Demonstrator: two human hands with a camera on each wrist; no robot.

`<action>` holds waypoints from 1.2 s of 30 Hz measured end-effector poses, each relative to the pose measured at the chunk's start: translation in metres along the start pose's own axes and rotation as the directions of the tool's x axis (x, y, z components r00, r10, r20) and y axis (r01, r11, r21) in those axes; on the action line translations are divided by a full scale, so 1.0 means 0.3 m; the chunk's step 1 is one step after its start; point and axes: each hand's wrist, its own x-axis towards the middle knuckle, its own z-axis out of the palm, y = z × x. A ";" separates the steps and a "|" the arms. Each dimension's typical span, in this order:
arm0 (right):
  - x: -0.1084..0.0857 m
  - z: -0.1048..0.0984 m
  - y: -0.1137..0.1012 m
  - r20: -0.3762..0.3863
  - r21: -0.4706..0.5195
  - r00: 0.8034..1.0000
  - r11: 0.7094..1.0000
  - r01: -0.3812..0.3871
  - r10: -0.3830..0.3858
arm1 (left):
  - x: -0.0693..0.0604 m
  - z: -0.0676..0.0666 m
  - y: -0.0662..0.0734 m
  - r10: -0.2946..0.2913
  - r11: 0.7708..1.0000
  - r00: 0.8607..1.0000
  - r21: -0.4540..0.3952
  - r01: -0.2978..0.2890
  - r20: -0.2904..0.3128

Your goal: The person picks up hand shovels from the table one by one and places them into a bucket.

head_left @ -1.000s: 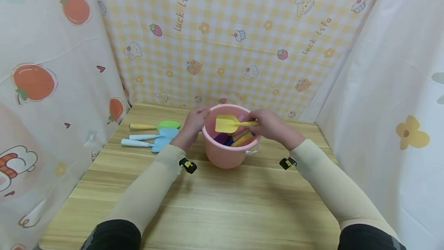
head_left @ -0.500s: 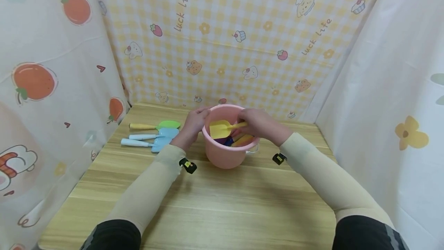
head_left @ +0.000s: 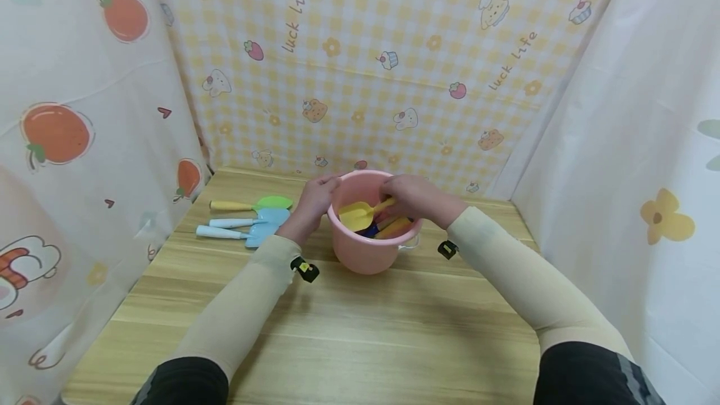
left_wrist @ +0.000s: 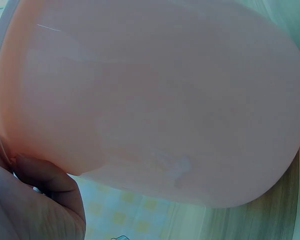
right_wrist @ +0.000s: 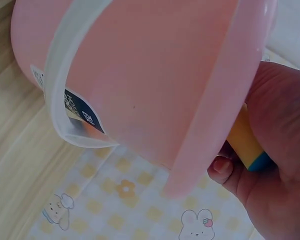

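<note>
A pink bucket (head_left: pixel 362 258) stands on the wooden table, with several toy tools inside it. My left hand (head_left: pixel 311 208) grips its rim on the left; the left wrist view shows the curled thumb (left_wrist: pixel 47 177) against the rim. Over the right side of the bucket, my right hand (head_left: pixel 416 195) holds a yellow toy shovel (head_left: pixel 355 217) by the handle, its blade down inside on the left. Below that hand lie a yellow handle (head_left: pixel 394 227) and a dark blue piece (head_left: pixel 369 230). In the right wrist view, a yellow handle with a blue end (right_wrist: pixel 247 145) shows beside the palm.
Left of the bucket lie a green shovel (head_left: pixel 274 203) with a yellow handle and two light blue shovels (head_left: pixel 261 234) with pale handles. The bucket's white carrying handle (right_wrist: pixel 60 75) hangs on its right side. Patterned cloths (head_left: pixel 360 80) surround the table (head_left: pixel 360 342).
My right hand has moved left and down, lowering the yellow shovel from over the rim into the bucket. The left hand stays on the rim.
</note>
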 end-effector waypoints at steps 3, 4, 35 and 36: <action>0.009 0.001 0.001 0.011 -0.033 1.000 0.999 0.028 -0.028 | -0.001 -0.001 -0.001 -0.009 1.000 1.000 0.001 0.009 0.001; 0.013 0.001 0.002 0.017 -0.041 0.999 0.999 0.035 -0.034 | -0.001 -0.001 0.000 -0.009 1.000 1.000 -0.001 0.009 0.001; 0.127 0.005 0.002 0.110 0.064 0.992 0.997 0.048 -0.055 | 0.000 0.008 0.002 0.005 1.000 1.000 0.011 -0.005 -0.004; 0.130 0.005 0.004 0.108 0.060 0.993 0.997 0.051 -0.057 | 0.000 0.008 0.002 0.004 1.000 1.000 0.012 -0.003 -0.005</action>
